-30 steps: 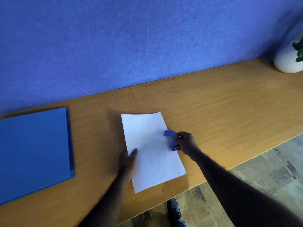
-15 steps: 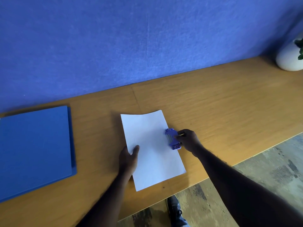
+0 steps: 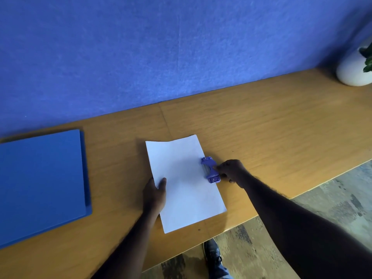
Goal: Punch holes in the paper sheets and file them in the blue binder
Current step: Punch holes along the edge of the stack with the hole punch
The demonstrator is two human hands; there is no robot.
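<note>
White paper sheets (image 3: 182, 184) lie in a stack on the wooden desk (image 3: 261, 133), long side running away from me. A small purple hole punch (image 3: 210, 169) sits over the middle of the stack's right edge. My right hand (image 3: 231, 171) grips the punch from the right side. On the stack's left edge rests my left hand (image 3: 156, 191), thumb on top of the paper, holding it. The far end of the paper bows up slightly. The closed blue binder (image 3: 40, 182) lies flat at the desk's left.
A blue fabric partition (image 3: 161, 47) rises along the desk's far edge. A white pot with a green plant (image 3: 354, 67) stands at the far right. The desk's near edge runs diagonally; below it are patterned floor and my shoe (image 3: 212, 252).
My right hand has shifted slightly back from over the punch to its right side. The far end of the paper has bowed up a little. My left hand stays on the paper's edge.
</note>
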